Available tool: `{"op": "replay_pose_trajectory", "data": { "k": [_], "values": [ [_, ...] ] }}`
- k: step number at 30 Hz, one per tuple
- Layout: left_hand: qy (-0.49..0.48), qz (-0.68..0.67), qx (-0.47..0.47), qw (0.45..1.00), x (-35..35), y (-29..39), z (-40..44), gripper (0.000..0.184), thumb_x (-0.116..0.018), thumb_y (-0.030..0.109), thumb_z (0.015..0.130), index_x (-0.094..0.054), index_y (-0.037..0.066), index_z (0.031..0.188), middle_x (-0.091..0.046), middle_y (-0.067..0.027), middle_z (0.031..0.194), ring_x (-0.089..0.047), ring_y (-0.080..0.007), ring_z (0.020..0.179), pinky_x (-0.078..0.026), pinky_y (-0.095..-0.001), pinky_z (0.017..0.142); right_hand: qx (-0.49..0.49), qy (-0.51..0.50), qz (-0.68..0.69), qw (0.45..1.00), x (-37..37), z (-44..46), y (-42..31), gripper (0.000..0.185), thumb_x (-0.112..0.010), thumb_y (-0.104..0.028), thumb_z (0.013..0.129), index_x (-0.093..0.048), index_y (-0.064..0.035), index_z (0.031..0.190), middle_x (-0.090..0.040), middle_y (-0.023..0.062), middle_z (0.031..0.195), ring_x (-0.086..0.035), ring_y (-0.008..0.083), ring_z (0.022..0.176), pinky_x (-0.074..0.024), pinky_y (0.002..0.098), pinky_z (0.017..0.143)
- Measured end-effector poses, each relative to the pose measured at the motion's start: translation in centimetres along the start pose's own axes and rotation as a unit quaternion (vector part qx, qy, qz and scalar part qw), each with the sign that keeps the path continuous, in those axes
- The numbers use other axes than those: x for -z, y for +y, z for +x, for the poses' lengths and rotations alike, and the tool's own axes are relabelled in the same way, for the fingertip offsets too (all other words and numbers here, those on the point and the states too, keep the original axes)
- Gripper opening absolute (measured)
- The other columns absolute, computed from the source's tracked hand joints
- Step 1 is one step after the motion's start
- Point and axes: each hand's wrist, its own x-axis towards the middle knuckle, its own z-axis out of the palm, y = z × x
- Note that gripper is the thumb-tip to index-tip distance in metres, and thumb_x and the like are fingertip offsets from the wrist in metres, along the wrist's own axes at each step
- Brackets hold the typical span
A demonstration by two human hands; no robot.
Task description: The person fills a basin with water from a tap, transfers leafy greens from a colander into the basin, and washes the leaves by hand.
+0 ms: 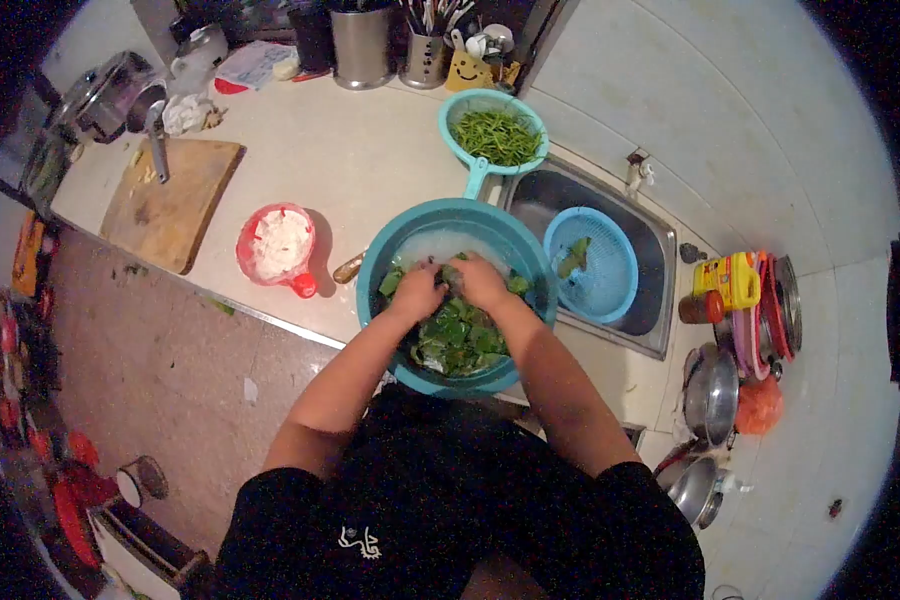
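Both hands are down inside a large teal basin (375,250) that holds water and green leaves (458,340). My left hand (417,292) is at the left of the leaves, its fingers curled in among them. Close beside it, my right hand (477,279) has its fingers bent round some leaves. The fingertips of both hands are partly hidden by greens and water. In the sink, right of the basin, a blue colander (610,262) holds a few leaves. A turquoise strainer (478,178) of thin green vegetables stands behind the basin.
Left of the basin are a knife handle (348,268), a red bowl of white powder (278,245) and a wooden cutting board (170,215). A metal sink (660,265) with a tap (638,172) lies to the right. Pans (711,395) and a yellow bottle (732,280) line the right wall.
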Motion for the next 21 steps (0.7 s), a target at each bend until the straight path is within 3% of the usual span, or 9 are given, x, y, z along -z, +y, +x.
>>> {"op": "replay_pose_trajectory", "data": {
  "k": [1, 3, 6, 9, 13, 15, 18, 19, 21],
  "values": [
    [0.008, 0.001, -0.014, 1.000, -0.1, -0.1, 0.0, 0.040, -0.056, 0.020, 0.073, -0.049, 0.000, 0.106, -0.051, -0.0210, 0.104, -0.049, -0.0350, 0.096, -0.039, -0.0400, 0.083, 0.000, 0.001, 0.000, 1.000, 0.0, 0.2, 0.2, 0.035, -0.054, -0.007, 0.069, -0.053, -0.0125, 0.104, -0.046, 0.0269, 0.105, -0.049, 0.0385, 0.091, -0.0408, 0.0418, 0.077],
    [0.019, 0.005, -0.027, 0.999, 0.1, -0.3, 0.1, 0.039, -0.056, 0.020, 0.073, -0.049, 0.000, 0.106, -0.051, -0.0210, 0.104, -0.049, -0.0350, 0.096, -0.039, -0.0401, 0.083, -0.160, -0.005, -0.021, 0.987, -0.2, 1.1, 0.3, 0.029, -0.055, -0.009, 0.069, -0.055, -0.0077, 0.098, -0.055, 0.0226, 0.087, -0.053, 0.0378, 0.081, -0.0423, 0.0433, 0.072],
    [-0.011, -0.007, -0.012, 1.000, 0.3, -0.4, -0.1, 0.035, -0.057, 0.018, 0.071, -0.052, 0.001, 0.101, -0.049, -0.0212, 0.102, -0.048, -0.0354, 0.093, -0.039, -0.0407, 0.082, -0.156, 0.107, -0.002, 0.982, 0.4, 1.3, 0.8, 0.025, -0.056, -0.012, 0.069, -0.056, -0.0044, 0.093, -0.057, 0.0194, 0.074, -0.054, 0.0373, 0.074, -0.0426, 0.0446, 0.068],
    [-0.021, -0.027, 0.007, 0.999, 0.3, 0.0, 0.0, 0.032, -0.057, 0.019, 0.071, -0.054, 0.001, 0.098, -0.050, -0.0218, 0.101, -0.049, -0.0358, 0.091, -0.039, -0.0403, 0.081, -0.116, 0.164, 0.073, 0.977, 1.6, 0.6, 0.0, 0.025, -0.056, -0.019, 0.072, -0.056, -0.0033, 0.091, -0.057, 0.0205, 0.077, -0.054, 0.0371, 0.075, -0.0422, 0.0443, 0.066],
    [-0.015, -0.002, 0.008, 1.000, 0.0, -0.2, 0.2, 0.034, -0.057, 0.019, 0.072, -0.053, 0.001, 0.100, -0.050, -0.0219, 0.099, -0.050, -0.0365, 0.088, -0.041, -0.0403, 0.079, -0.054, 0.126, 0.018, 0.990, 0.3, 0.2, 0.2, 0.028, -0.057, -0.025, 0.073, -0.057, -0.0051, 0.092, -0.057, 0.0206, 0.077, -0.054, 0.0365, 0.076, -0.0421, 0.0439, 0.067],
    [-0.016, 0.005, 0.005, 1.000, 0.1, -0.4, 0.1, 0.034, -0.056, 0.019, 0.072, -0.052, 0.001, 0.101, -0.050, -0.0219, 0.099, -0.051, -0.0365, 0.088, -0.041, -0.0405, 0.078, -0.169, 0.070, 0.044, 0.982, -0.7, 1.1, 0.9, 0.026, -0.059, -0.021, 0.071, -0.058, -0.0093, 0.094, -0.056, 0.0204, 0.087, -0.053, 0.0357, 0.082, -0.0420, 0.0427, 0.071],
    [0.014, 0.010, -0.012, 1.000, -0.1, -0.5, -0.1, 0.033, -0.056, 0.019, 0.072, -0.052, 0.001, 0.100, -0.050, -0.0219, 0.097, -0.051, -0.0368, 0.086, -0.041, -0.0413, 0.077, -0.241, 0.111, 0.081, 0.961, 0.2, 1.3, 0.8, 0.030, -0.061, -0.011, 0.066, -0.058, -0.0129, 0.096, -0.055, 0.0200, 0.088, -0.052, 0.0358, 0.083, -0.0421, 0.0415, 0.072],
    [0.014, 0.003, -0.012, 1.000, -0.1, -0.5, -0.1, 0.035, -0.056, 0.019, 0.072, -0.051, 0.001, 0.101, -0.051, -0.0219, 0.097, -0.051, -0.0366, 0.087, -0.041, -0.0415, 0.077, -0.242, 0.110, 0.080, 0.961, 0.2, 1.0, 0.5, 0.030, -0.061, -0.011, 0.066, -0.058, -0.0129, 0.096, -0.055, 0.0200, 0.088, -0.052, 0.0358, 0.083, -0.0421, 0.0415, 0.072],
    [0.013, -0.004, -0.012, 1.000, 0.0, -0.2, -0.1, 0.036, -0.056, 0.019, 0.072, -0.050, 0.001, 0.102, -0.051, -0.0218, 0.097, -0.051, -0.0364, 0.087, -0.041, -0.0416, 0.077, -0.098, 0.203, 0.001, 0.974, -0.1, 0.2, -0.3, 0.031, -0.059, -0.007, 0.066, -0.058, -0.0128, 0.097, -0.055, 0.0203, 0.087, -0.053, 0.0348, 0.082, -0.0427, 0.0399, 0.072]
  ]
}}
